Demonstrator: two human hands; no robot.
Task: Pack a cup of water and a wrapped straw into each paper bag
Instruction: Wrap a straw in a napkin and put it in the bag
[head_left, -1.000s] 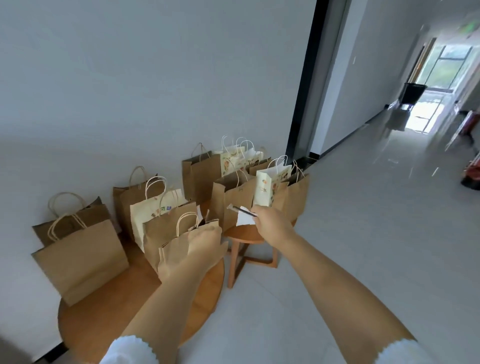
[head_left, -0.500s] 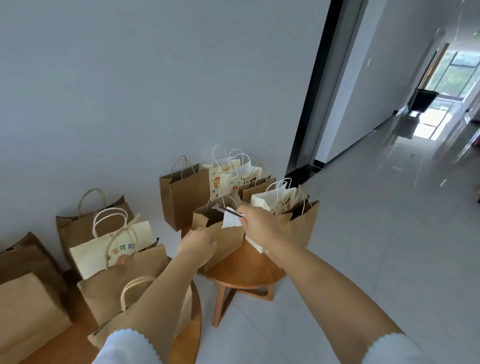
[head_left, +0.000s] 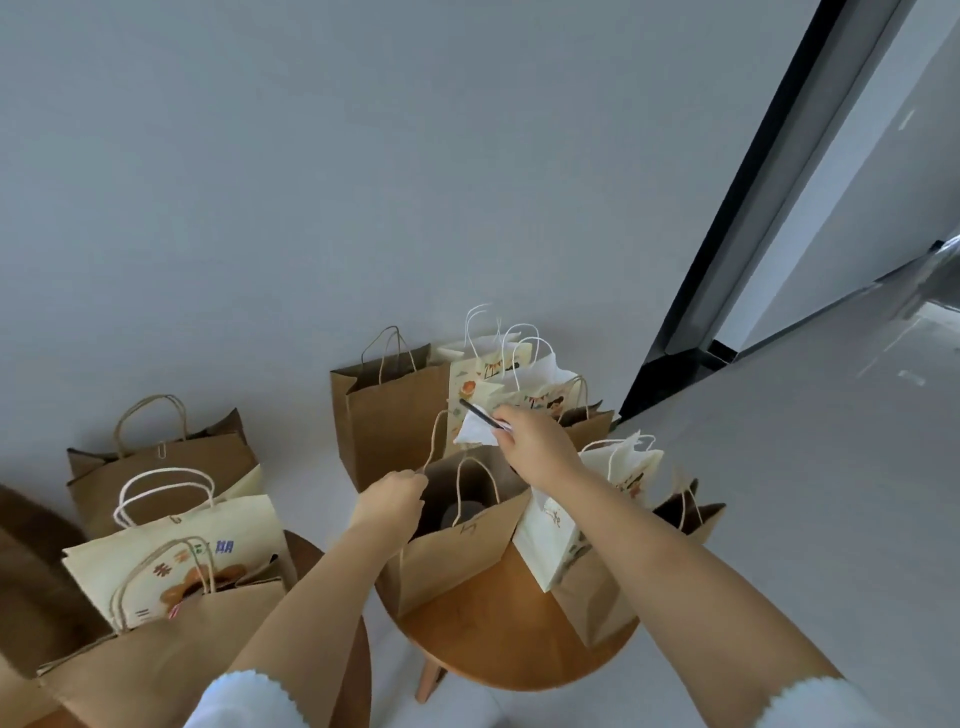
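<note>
From the head view, I am watching the left hand (head_left: 392, 496) pinching the handle of the brown paper bag (head_left: 457, 551) to keep its mouth open, a dark cup (head_left: 464, 514) standing inside. The right hand (head_left: 535, 447) is gripping the wrapped straw (head_left: 480, 415) and a white napkin (head_left: 475, 435) just above that mouth; neighbouring bags are crowding the round table (head_left: 514, 639), so I judge straight down is the only free path.

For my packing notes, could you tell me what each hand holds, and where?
Right hand pinches the wrapped straw at its near end; left hand grips the brown bag by its rim.
</note>
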